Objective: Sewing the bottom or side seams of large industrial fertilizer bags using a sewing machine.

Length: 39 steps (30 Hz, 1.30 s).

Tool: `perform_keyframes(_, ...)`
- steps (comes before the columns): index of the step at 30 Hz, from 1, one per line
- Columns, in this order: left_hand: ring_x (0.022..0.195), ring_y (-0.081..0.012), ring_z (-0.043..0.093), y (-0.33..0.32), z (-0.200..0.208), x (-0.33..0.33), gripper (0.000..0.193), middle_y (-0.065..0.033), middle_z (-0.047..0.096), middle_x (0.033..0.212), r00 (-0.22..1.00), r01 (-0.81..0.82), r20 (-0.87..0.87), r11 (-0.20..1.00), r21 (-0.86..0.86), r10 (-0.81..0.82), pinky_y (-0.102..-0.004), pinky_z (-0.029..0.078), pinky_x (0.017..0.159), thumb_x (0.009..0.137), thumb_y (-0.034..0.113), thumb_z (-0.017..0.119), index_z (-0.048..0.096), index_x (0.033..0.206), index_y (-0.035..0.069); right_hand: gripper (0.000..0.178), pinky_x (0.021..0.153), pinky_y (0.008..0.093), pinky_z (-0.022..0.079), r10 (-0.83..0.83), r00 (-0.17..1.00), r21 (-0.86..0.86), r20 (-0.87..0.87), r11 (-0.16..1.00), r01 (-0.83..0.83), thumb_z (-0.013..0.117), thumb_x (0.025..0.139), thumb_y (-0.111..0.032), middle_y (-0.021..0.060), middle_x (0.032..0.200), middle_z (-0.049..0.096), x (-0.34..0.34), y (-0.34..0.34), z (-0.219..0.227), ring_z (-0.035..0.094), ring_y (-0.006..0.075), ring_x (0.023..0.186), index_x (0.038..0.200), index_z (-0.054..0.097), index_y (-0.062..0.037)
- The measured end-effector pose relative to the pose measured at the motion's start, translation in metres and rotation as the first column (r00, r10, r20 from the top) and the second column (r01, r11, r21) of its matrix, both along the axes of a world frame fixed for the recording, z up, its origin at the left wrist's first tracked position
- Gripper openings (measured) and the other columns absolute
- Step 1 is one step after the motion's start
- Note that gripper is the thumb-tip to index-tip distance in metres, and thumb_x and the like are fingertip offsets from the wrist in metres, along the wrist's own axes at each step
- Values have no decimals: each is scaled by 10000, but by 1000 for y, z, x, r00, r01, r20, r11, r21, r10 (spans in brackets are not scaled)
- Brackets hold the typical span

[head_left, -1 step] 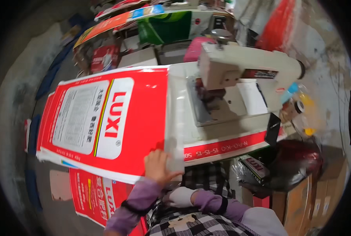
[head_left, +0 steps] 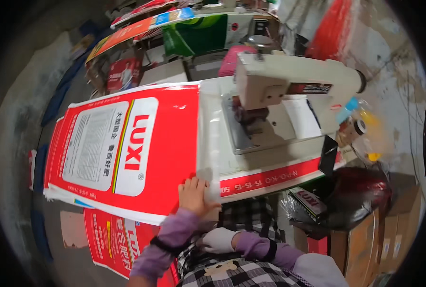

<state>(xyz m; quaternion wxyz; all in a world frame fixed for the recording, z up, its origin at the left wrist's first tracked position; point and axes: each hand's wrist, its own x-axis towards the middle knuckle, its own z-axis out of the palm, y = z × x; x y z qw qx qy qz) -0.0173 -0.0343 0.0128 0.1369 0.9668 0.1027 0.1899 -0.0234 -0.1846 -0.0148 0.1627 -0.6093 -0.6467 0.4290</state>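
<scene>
A stack of flat red-and-white printed sacks lies left of a cream sewing machine. The top sack's whitish, translucent edge faces the machine. My left hand rests bare on the near right corner of that sack, fingers laid over it and thumb spread toward the machine. Lower down, my right hand wears a white glove and sits near my lap. Its fingers are turned down and partly hidden, so what it holds, if anything, does not show.
Under the stack hangs another red sack. A black phone-like slab stands at the machine's front right corner. Farther right are a dark plastic bag and cardboard boxes. A green printed sheet hangs behind.
The whole view has shifted slightly, with the machine and sacks now a little farther left in it. My left hand sits slightly closer to the sack's translucent edge. My right hand looks unmoved.
</scene>
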Motion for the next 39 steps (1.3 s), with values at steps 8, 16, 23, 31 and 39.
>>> perform_keyframes(8, 666, -146, 574, 42, -28, 14, 47, -71, 606, 695, 980, 82, -42, 591, -803, -192, -276, 439, 608, 786, 41, 705, 689, 787, -2, 372, 774, 379, 508, -837, 454, 113, -307, 441, 890, 594, 864, -356, 170, 948, 665, 101, -53, 17, 649, 320, 919, 1044, 616, -31)
perform_keyframes(16, 715, -111, 543, 37, 28, -7, 121, -40, 608, 782, 927, -100, 112, 524, -846, 358, -262, 439, 655, 889, 78, 584, 659, 842, -4, 397, 741, 440, 492, -826, 553, 36, -108, 553, 833, 526, 878, -391, 188, 905, 656, 101, 34, 12, 633, 350, 848, 1049, 616, -45)
perform_keyframes(23, 757, -120, 532, 49, 39, -39, 159, -51, 602, 773, 952, 129, 255, 537, -834, 168, -283, 445, 756, 902, 90, 571, 665, 827, -14, 279, 740, 438, 496, -818, 534, 611, -216, 313, 727, 658, 787, -252, 158, 860, 629, 79, 40, 51, 632, 316, 843, 970, 602, -51)
perform_keyframes(31, 915, -269, 646, 49, 8, -27, 389, -174, 666, 983, 993, -109, -56, 647, -754, 102, -332, 511, 797, 826, 53, 597, 529, 1209, 39, 169, 678, 339, 473, -615, 412, 323, -673, 256, 911, 667, 819, -167, 94, 814, 587, 43, 84, 36, 598, 239, 738, 815, 587, -18)
perform_keyframes(39, 479, -76, 452, 67, 44, -56, 301, -25, 503, 512, 958, -276, -258, 631, -725, 123, -294, 374, 449, 916, 180, 596, 617, 697, -26, 109, 831, 371, 484, -431, 872, 660, -233, 588, 468, 572, 797, -81, 90, 974, 599, 38, 50, 42, 579, 267, 972, 896, 608, -55)
